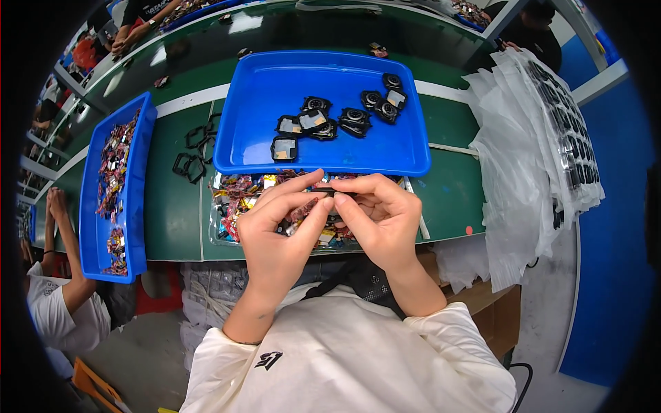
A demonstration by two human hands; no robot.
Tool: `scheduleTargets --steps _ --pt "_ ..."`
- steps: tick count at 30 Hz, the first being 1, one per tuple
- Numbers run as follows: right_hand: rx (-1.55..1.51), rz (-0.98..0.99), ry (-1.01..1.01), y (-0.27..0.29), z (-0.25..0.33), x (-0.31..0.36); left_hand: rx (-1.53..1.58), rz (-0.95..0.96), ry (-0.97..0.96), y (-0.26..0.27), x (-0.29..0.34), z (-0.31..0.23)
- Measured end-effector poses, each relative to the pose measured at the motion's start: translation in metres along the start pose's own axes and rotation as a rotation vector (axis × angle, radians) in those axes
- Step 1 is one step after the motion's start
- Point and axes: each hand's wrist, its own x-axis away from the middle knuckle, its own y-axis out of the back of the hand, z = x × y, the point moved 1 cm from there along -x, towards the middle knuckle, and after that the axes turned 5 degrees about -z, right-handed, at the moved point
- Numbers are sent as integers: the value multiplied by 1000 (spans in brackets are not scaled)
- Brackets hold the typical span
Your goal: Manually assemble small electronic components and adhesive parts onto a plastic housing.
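While both hands meet over the table edge, the left hand [279,230] and right hand [382,220] pinch a small dark part [330,193] between closed fingertips, its ends hidden by the fingers. Beneath the hands lies a clear tray of colourful small pieces [234,196]; just beyond the fingertips sits a blue tray [261,103] holding black square components [323,120].

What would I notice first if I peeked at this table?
First, the big blue tray in the middle of the green table, with small black parts lying in it. Just below it, the left hand and right hand pinch a small dark piece over a pile of colourful bits.
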Motion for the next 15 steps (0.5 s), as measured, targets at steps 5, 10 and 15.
scheduleTargets --steps 5,10,15 --pt "-112 4 -21 4 2 -5 210 -58 131 6 4 -9" --pt "-113 30 -73 7 3 -5 144 -5 185 13 8 -15" --pt "-36 64 129 6 2 -2 500 132 413 14 16 -3"
